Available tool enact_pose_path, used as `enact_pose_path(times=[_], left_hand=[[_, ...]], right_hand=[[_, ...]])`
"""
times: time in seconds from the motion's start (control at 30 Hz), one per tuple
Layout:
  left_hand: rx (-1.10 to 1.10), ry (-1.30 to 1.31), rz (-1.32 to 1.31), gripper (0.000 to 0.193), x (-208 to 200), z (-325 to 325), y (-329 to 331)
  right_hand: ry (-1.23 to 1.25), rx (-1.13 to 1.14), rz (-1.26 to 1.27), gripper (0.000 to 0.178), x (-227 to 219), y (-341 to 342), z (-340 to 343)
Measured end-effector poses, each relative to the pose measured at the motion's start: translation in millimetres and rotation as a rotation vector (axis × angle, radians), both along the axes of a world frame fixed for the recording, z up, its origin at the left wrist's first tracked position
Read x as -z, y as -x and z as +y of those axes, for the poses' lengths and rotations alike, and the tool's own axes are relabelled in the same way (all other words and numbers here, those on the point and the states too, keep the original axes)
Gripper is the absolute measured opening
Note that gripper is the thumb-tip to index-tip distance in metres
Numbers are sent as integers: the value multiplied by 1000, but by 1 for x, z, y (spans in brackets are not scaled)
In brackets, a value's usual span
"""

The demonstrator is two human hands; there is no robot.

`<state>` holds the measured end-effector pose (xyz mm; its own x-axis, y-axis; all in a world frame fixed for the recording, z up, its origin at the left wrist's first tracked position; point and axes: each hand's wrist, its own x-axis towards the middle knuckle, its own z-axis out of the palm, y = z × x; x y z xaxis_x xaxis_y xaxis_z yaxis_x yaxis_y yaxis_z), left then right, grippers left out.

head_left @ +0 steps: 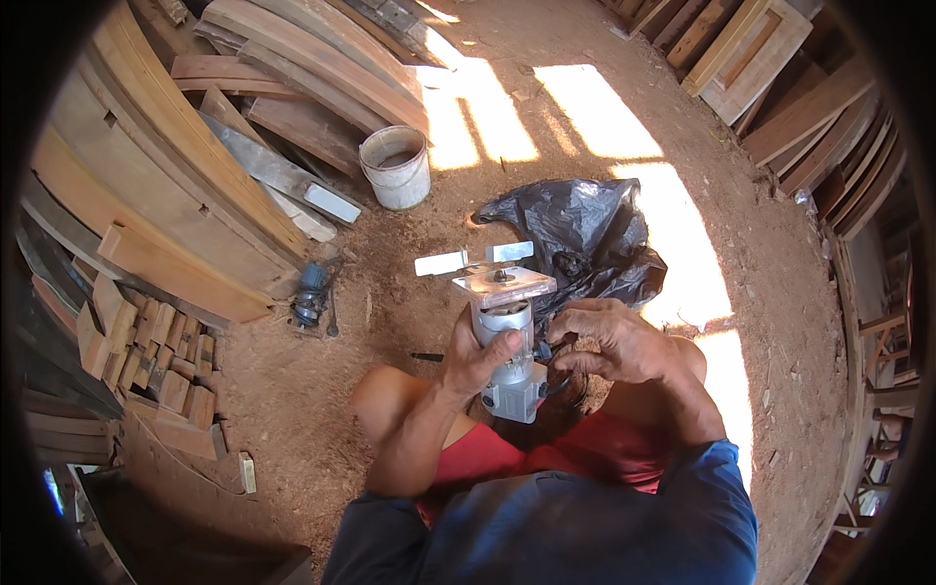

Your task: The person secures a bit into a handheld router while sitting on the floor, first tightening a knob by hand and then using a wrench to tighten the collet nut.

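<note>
My left hand is wrapped round the silver body of a small trim router, held above my lap with its square base plate facing up and away. A small metal tip stands at the centre of the plate. Two pale flat pieces show just past the plate; I cannot tell whether they are fixed to it. Beside the router's right side, my right hand has bent fingers with a gap between thumb and forefinger, close to a dark knob. A dark cord runs from the router's lower end.
A crumpled black plastic bag lies just beyond my hands. Farther off stands a whitish bucket. A blue power tool sits on the dirt floor at left, near stacked wood blocks and long boards. More panels line the right.
</note>
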<state>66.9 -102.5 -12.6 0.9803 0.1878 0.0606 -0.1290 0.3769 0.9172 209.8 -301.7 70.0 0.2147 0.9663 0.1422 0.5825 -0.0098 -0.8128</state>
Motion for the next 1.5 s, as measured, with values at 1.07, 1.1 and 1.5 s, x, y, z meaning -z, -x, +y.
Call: enact_pose_path(times=[1.07, 1.1, 1.5], left_hand=[[-179, -94, -9, 61, 1, 23, 11], [-199, -81, -10, 62, 5, 25, 11], [-152, -61, -51, 64, 2, 17, 8]], right_hand=[[-179, 78, 143, 17, 31, 25, 36], [-113, 84, 506, 23, 24, 27, 34], [-9, -23, 505, 16, 31, 17, 32]])
